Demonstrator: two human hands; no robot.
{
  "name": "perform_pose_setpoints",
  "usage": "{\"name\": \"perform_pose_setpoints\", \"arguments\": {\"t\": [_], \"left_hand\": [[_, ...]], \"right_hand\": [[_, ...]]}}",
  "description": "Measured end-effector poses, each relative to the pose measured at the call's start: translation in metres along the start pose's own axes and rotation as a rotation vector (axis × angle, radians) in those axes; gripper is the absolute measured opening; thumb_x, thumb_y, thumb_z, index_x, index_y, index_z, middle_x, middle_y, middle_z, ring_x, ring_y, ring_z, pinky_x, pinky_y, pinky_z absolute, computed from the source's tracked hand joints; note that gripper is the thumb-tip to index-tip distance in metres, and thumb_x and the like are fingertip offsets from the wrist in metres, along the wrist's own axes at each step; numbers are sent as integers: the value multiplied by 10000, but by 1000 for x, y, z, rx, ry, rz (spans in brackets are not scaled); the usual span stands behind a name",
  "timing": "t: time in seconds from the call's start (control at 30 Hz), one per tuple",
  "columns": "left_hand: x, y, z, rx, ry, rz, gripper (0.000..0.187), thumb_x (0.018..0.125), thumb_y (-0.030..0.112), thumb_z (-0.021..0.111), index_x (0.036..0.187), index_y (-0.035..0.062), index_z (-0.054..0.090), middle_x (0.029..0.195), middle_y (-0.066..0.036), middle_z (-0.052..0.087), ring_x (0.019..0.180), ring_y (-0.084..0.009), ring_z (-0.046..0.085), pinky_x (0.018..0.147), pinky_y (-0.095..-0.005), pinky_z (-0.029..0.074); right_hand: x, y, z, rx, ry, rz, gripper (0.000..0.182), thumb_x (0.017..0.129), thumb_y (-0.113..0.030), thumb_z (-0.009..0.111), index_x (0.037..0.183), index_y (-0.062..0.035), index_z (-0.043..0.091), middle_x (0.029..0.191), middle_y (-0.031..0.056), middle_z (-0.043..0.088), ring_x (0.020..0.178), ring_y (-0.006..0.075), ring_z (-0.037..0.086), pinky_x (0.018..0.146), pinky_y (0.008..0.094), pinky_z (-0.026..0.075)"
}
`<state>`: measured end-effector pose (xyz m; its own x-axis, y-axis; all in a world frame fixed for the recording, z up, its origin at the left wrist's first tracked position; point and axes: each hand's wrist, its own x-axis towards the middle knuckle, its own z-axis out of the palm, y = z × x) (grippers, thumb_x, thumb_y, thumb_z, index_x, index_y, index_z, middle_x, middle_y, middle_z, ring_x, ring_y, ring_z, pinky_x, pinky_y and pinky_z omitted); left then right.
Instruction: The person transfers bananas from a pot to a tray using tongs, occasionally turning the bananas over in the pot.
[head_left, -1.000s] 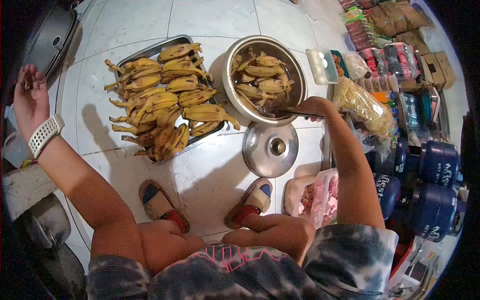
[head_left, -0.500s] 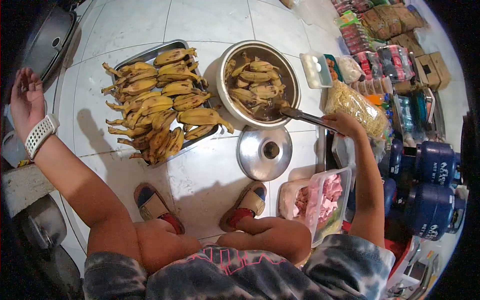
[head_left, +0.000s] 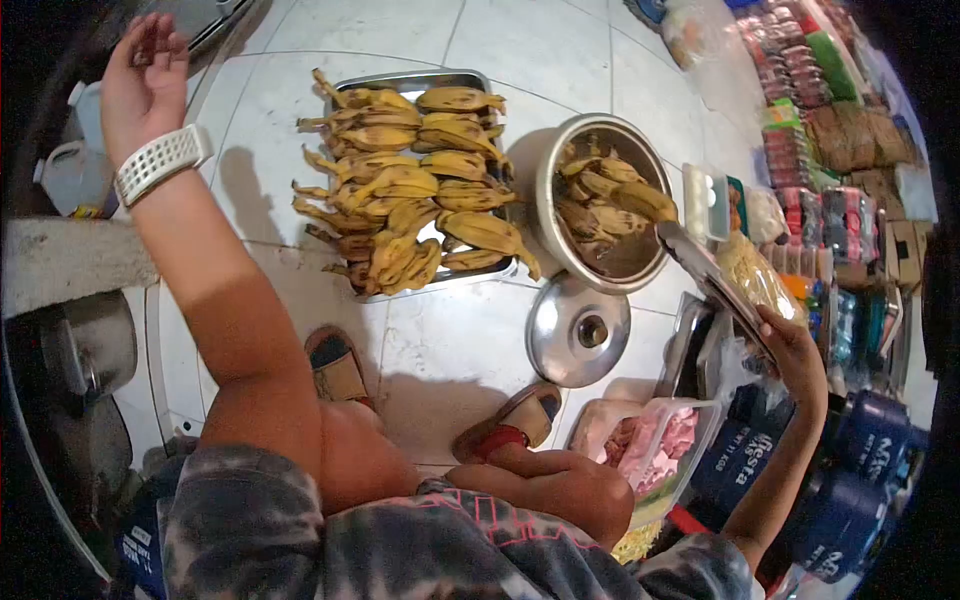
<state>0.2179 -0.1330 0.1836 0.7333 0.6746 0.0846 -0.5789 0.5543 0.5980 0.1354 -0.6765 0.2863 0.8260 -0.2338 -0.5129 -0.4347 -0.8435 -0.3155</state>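
My right hand [head_left: 795, 350] is closed around a pair of metal tongs [head_left: 705, 270]. The tongs' tips are right at the end of a banana [head_left: 645, 201], which overlaps the rim of a round metal pot [head_left: 546, 205]. More unpeeled bananas [head_left: 600, 220] lie in liquid inside that pot. Left of it, a metal tray [head_left: 430, 80] holds rows of yellow bananas [head_left: 390, 185] with dark spots. My left hand [head_left: 150, 85], with a white watch strap at its wrist, is raised at the upper left, fingers loosely curled apart and nothing in them.
A metal lid [head_left: 560, 335] lies on the tiled floor below the pot. Nearby are a plastic container of pink pieces [head_left: 670, 440], a bag of noodles [head_left: 750, 275] and a tub with white eggs [head_left: 705, 200]. Blue gas cylinders [head_left: 850, 520] stand at the right, a ledge [head_left: 75, 262] at the left.
The view has shifted, so the tray and pot appear farther right. The tongs have lifted from inside the pot to its right rim, with a banana at their tips. My left hand stays raised.
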Motion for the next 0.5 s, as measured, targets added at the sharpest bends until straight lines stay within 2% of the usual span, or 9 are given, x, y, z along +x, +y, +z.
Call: {"name": "perform_pose_setpoints", "arguments": {"t": [0.1,0.13,0.17,0.23,0.3,0.33,0.37,0.5], "left_hand": [[19,10,-23,2,-116,-18,165,675,-30,473,837,-29,443,803,-138,479,755,-209,472,641,-295,394],[23,10,-27,4,-77,-13,168,671,-29,479,835,-27,444,798,-134,482,759,-208,473,638,-296,393],[23,12,-29,-17,-71,-19,165,670,-30,480,831,-26,445,795,-132,483,756,-208,474,637,-297,393],[22,14,-30,-57,-59,-28,158,668,-30,483,822,-24,449,790,-127,485,751,-207,475,635,-297,392],[16,16,-28,-67,-38,-22,151,668,-33,482,815,-23,451,784,-125,486,739,-207,476,633,-299,391],[14,19,-30,-69,-26,-18,147,667,-35,482,811,-22,451,782,-124,487,732,-207,477,632,-300,390],[17,23,-35,-83,-42,-22,148,667,-34,483,811,-23,452,782,-123,487,730,-208,476,631,-300,390],[16,26,-45,-123,-26,-14,144,665,-29,487,804,-24,453,780,-119,487,733,-209,473,626,-301,387]], "right_hand": [[13,-38,21,-13,-36,-90,304,766,-246,449,1007,-65,481,551,-31,431,404,36,335,354,165,264],[22,-47,33,-13,-47,-102,311,765,-264,448,1005,-69,483,558,-34,430,411,34,328,364,162,263],[48,-31,52,100,-81,-203,327,762,-271,452,1010,-59,477,560,-40,423,425,34,323,374,159,259],[57,-60,95,295,-236,-127,355,764,-260,450,1035,-29,447,639,-33,472,475,44,367,403,168,299],[71,-66,155,476,-215,-184,319,773,-245,417,1035,-67,452,654,-36,463,499,41,368,430,162,284],[58,-86,171,579,-317,-20,328,770,-246,421,1048,-72,440,657,-16,462,475,52,360,422,165,289],[64,-84,195,729,-462,-35,347,775,-265,412,1065,-74,413,632,-1,443,468,69,374,403,168,299],[31,-122,251,1000,-566,91,299,802,-288,353,1033,-101,391,648,10,433,427,68,373,346,154,333]]}}
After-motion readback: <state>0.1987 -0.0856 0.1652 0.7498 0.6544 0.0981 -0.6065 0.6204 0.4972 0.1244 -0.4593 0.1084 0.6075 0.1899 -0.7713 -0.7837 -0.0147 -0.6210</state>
